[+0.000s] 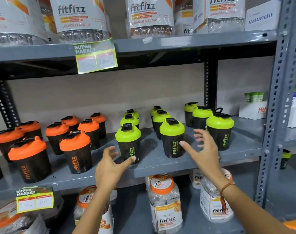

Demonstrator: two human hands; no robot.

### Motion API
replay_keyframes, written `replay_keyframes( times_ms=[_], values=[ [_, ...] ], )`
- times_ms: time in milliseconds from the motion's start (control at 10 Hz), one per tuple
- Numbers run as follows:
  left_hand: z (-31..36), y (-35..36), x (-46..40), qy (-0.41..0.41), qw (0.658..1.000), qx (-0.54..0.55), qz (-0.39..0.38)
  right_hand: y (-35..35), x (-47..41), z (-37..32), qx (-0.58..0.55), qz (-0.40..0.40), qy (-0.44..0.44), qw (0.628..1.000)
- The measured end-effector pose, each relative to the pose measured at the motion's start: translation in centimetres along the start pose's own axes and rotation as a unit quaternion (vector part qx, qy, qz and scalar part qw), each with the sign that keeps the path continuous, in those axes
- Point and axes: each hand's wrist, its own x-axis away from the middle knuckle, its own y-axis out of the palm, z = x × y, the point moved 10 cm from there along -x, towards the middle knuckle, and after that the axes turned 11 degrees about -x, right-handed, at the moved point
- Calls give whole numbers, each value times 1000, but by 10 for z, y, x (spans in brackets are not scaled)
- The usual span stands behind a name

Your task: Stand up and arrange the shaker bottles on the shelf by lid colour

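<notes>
Your left hand and right hand hang spread, grasping nothing, by upright green shakers; orange shakers left.

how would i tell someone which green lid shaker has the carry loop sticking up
Find the middle shelf, where green-lidded shakers fill the right half in three front-to-back rows. Go to the rightmost row and take its front shaker, just past the right hand. Alone among them, it has a black loop standing above its lid.

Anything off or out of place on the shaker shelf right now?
Mostly tidy: orange lids left, green right, all upright. Only the rightmost front green shaker differs: its carry loop stands up.
</notes>
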Motion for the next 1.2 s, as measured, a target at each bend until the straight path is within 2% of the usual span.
replay_keyframes(
  times_ms=[100,200,300,400,500,700,1000,1200],
  values=[
    [28,-29,30,77,978,94,172,-52,0,-4,50,140,-71,986],
    [80,-13,62,191,956,132,180,-81,-16,19,103,172,-28,979],
    [115,45,59,187,980,49,38,-91,-35,54,132,111,71,982],
    [121,92,45,133,986,-76,-67,-87,-43,77,172,13,124,977],
    [118,117,31,87,983,-93,-131,-86,-44,86,227,-27,122,966],
    [120,125,24,77,986,-106,-105,-88,-47,86,232,-28,98,967],
    [126,120,27,85,986,-100,-101,-90,-43,83,236,-14,106,966],
    [126,111,38,101,982,-94,-128,-93,-35,69,159,-5,98,982]
  ],
)
